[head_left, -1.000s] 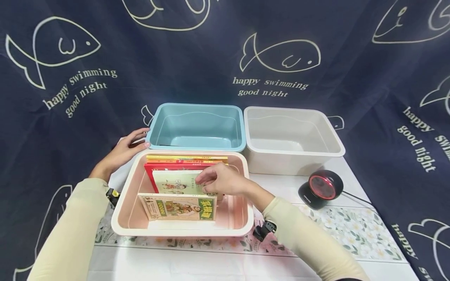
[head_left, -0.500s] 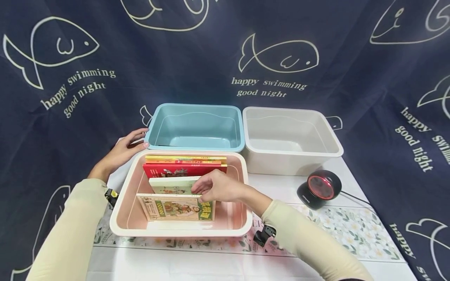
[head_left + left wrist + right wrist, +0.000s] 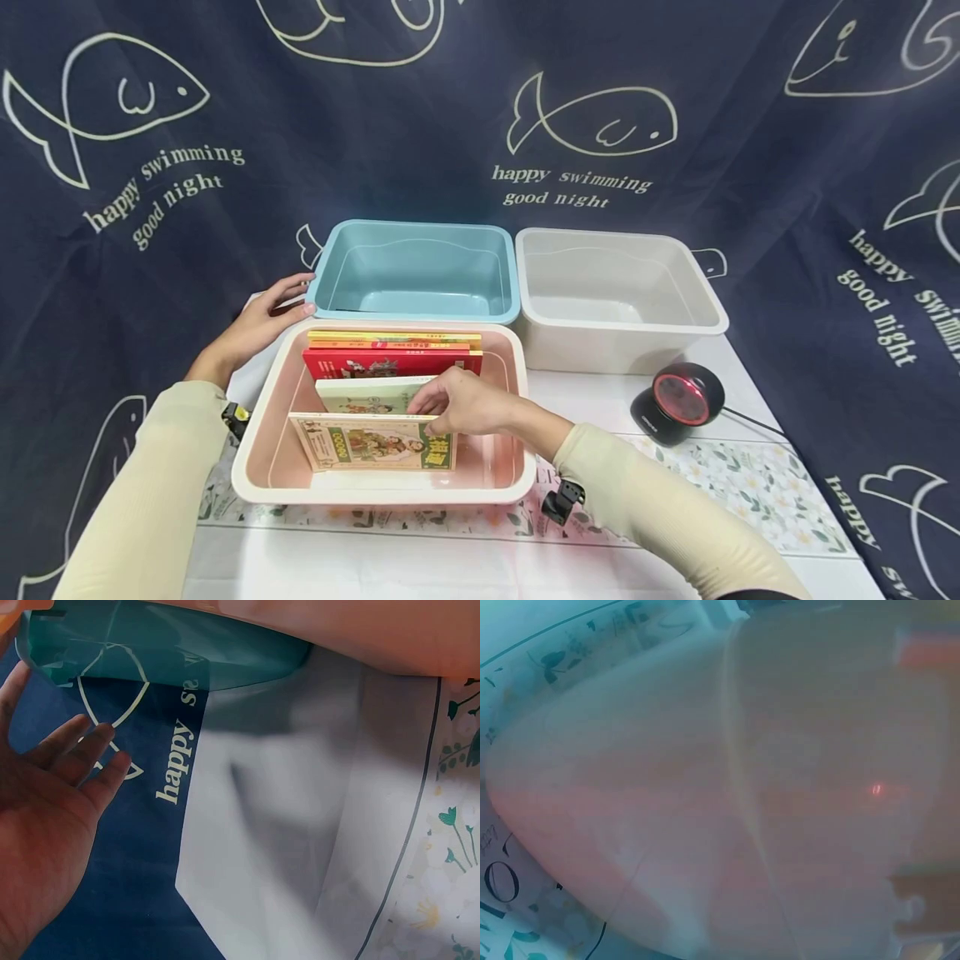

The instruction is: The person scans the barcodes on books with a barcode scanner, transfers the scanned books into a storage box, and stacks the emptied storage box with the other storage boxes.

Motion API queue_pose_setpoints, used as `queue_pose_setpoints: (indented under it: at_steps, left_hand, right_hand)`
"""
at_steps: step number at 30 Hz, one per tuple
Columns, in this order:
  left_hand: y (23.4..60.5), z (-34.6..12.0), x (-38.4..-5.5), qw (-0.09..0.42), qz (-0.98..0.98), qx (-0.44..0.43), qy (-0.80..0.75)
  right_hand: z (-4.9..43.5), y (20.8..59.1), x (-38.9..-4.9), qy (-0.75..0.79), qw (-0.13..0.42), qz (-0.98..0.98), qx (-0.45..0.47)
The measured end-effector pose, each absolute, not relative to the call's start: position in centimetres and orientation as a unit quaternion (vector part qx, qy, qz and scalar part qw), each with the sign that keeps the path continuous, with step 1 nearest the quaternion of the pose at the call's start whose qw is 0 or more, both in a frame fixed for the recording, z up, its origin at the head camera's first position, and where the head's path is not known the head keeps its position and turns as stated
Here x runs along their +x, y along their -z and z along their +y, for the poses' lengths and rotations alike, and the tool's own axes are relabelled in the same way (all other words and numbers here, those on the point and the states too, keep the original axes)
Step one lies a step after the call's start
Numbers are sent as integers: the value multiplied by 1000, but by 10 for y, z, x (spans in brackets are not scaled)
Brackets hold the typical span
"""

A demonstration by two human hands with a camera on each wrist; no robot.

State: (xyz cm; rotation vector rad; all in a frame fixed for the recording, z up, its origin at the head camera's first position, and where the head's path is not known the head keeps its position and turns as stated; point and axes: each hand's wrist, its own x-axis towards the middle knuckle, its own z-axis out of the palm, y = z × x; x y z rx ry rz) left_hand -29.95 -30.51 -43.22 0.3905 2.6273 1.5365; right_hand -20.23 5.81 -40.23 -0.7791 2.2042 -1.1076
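In the head view, my left hand touches the left rim of the blue bin with loosely spread fingers. The left wrist view shows this palm holding nothing. Over the pink bin, my right hand pinches the top right edge of the front illustrated book, thumb before it and fingers behind. Just behind stands a pale green book, partly covered by the front one. A red book and several yellow and orange books stand farther back. The right wrist view shows only the pink bin's wall, hazily.
A whitish bin stands right of the blue one. Nearer, a black scanner-like device with a red-lit face trails a cable on the white, flower-patterned table. A dark blue fish-print cloth hangs behind.
The pale green book has come forward, away from the red one. My right hand has shifted toward me, from the green book to the front book's edge. My left hand stays put.
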Motion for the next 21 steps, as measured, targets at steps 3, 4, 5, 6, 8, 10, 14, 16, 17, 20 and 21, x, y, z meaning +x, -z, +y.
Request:
queue_pose_setpoints:
  at_steps: [3,4,5,6,8,10,14,16,17,20,21]
  left_hand:
    - [431,-305,-298,39,856,126,-500]
    - [431,-305,-298,39,855,126,-501]
    - [431,-305,-298,39,855,127,-501]
    - [431,-305,-298,40,854,127,-502]
    - [431,-305,-299,40,856,124,-501]
    - [433,-306,-300,40,856,123,-500]
    - [434,-306,-301,41,858,126,-497]
    - [434,-306,-300,42,857,128,-498]
    - [434,-306,-300,43,856,129,-499]
    - [432,-305,-299,44,856,126,-500]
    - [431,-305,-299,44,856,126,-500]
  right_hand:
    - [58,403,-202,426,275,815,-280]
    - [58,403,-202,433,274,813,-276]
    - [58,403,-202,441,273,811,-270]
    - [58,403,-202,450,272,809,-264]
    - [58,403,-202,464,268,805,-253]
    - [59,402,-202,474,262,804,-245]
    - [63,400,-203,493,256,801,-223]
    - [65,398,-203,507,254,797,-209]
    - [65,397,-203,516,253,793,-201]
    - [67,391,-202,530,241,791,-187]
    - [68,389,-203,534,236,789,-189]
